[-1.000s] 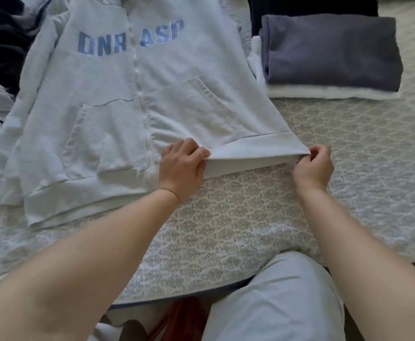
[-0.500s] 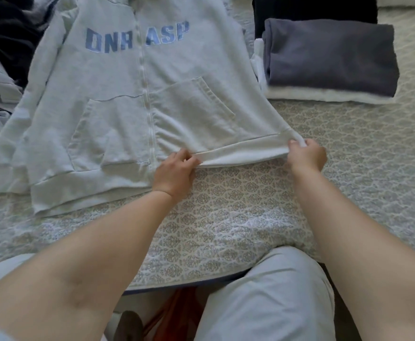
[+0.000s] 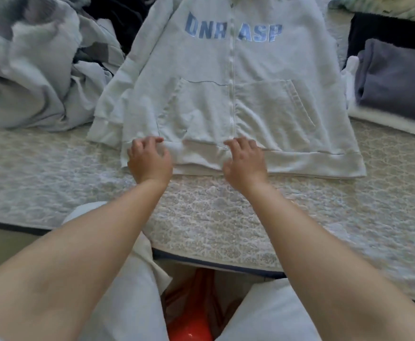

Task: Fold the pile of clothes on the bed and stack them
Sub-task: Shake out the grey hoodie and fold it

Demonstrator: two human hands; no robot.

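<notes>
A light grey zip hoodie (image 3: 258, 89) with blue letters lies face up and flat on the bed, its hem toward me. My left hand (image 3: 148, 159) rests on the hem near its left corner, fingers curled and apart, holding nothing. My right hand (image 3: 244, 161) lies on the hem at the bottom of the zip, fingers spread loosely. At the right stands a folded stack (image 3: 396, 87): a dark grey garment on a white one, with a black one behind. An unfolded pile of clothes (image 3: 36, 70) lies at the left.
The patterned quilt (image 3: 226, 212) covers the bed, and its edge runs just in front of my knees. Something orange-red (image 3: 189, 313) sits on the floor between my legs.
Both hands let go of the right half of the hem and shifted left along it. The hoodie now lies straight and flat, and the view has swung left.
</notes>
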